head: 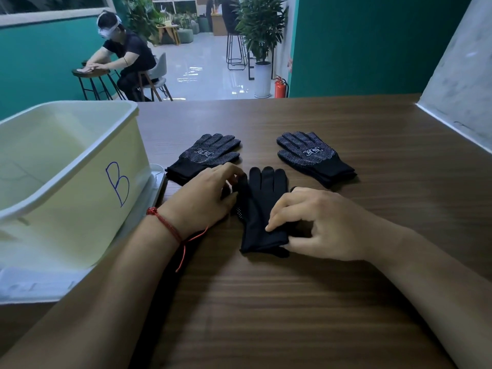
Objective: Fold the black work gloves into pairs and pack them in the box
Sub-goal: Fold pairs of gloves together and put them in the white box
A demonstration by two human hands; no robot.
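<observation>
A black glove [262, 209] lies flat mid-table [346, 302], plain side up, white dots showing at its left edge. The left hand [205, 198] pinches its fingers and the right hand [319, 222] pinches its cuff. Toward the far edge lie the left glove stack [207, 155] and the right glove stack [311, 153], both dotted. The box [66, 182] stands at the left edge.

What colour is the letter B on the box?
The B is blue, on the box; head view.
</observation>
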